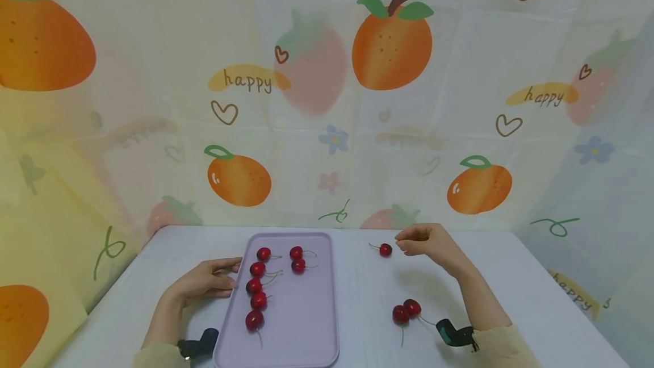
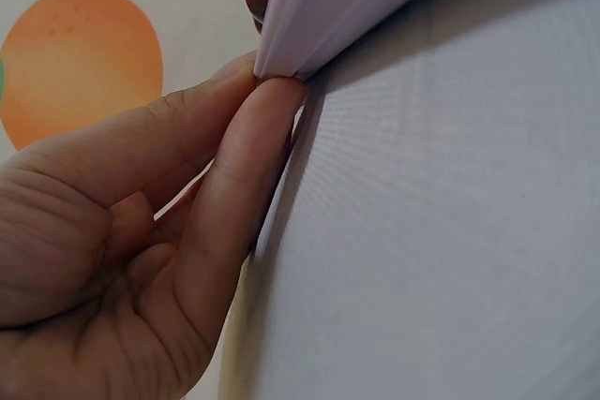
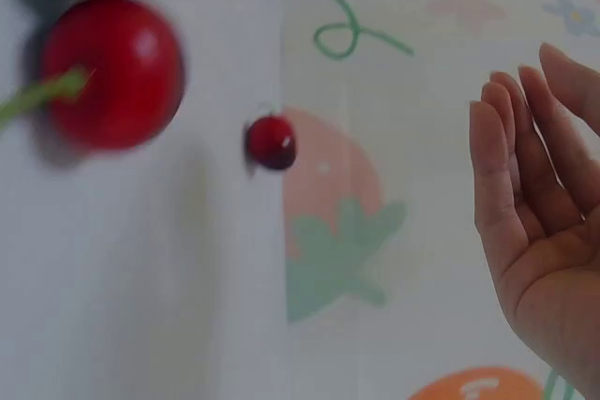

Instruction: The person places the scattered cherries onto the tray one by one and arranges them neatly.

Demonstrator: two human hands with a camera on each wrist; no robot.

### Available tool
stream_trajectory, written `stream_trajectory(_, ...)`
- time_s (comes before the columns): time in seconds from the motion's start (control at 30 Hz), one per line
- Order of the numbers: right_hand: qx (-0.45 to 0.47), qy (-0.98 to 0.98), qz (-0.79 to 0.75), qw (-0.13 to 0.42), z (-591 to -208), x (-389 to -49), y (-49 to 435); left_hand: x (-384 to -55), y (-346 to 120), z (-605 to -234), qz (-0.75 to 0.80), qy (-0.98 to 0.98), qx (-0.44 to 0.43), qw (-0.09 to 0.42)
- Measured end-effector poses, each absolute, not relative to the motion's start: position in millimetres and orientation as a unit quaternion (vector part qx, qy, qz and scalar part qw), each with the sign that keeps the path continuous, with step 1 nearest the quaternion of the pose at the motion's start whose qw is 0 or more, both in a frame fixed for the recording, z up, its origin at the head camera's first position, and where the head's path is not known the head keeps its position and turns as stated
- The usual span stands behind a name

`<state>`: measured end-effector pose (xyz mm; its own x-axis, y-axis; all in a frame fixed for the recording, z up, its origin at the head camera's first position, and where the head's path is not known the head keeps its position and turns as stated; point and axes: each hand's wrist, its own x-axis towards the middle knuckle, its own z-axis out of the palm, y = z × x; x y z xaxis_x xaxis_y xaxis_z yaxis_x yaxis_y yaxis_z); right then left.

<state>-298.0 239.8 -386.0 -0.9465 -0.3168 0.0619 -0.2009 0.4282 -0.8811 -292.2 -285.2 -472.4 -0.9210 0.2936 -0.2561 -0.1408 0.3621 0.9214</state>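
A lilac tray (image 1: 293, 322) lies on the white table. On it, several red cherries run in a column along the left, and two more (image 1: 296, 253) sit at the upper right. My left hand (image 1: 206, 278) is at the tray's left edge; in the left wrist view the thumb and fingers (image 2: 248, 128) pinch its rim (image 2: 281, 53). Above the table, my right hand (image 1: 429, 246) has gently bent fingers with nothing between them. Just left of its fingertips a single stemmed cherry (image 1: 385, 250) lies on the table, also visible in the right wrist view (image 3: 272, 142).
Two touching cherries (image 1: 401, 314) with stems lie on the table (image 1: 368, 294) between the tray and the right wrist. A black wrist camera (image 1: 455, 334) sits close beside them. Behind the table hangs a fruit-printed cloth (image 1: 306, 175).
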Motion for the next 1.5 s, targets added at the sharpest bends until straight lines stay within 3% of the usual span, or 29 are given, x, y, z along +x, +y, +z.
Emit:
stream_trajectory(0.27, -0.149, 0.85, -0.493, 0.111, -403.2, -283.0, 282.2, -293.4, -283.5, -470.7, 0.559, 0.806, 0.048, 0.188)
stream_trajectory(0.67, -0.196, 0.802, -0.51, 0.24, -433.6, -270.2, 318.4, -292.7, -282.9, -470.4, 0.558, 0.807, 0.042, 0.188)
stream_trajectory(0.9, -0.238, 0.744, -0.536, 0.32, -447.4, -268.4, 324.8, -292.1, -280.4, -469.8, 0.551, 0.814, 0.027, 0.182)
stream_trajectory(1.5, -0.234, 0.695, -0.541, 0.412, -456.5, -261.4, 309.8, -291.7, -281.4, -471.1, 0.55, 0.815, 0.021, 0.184)
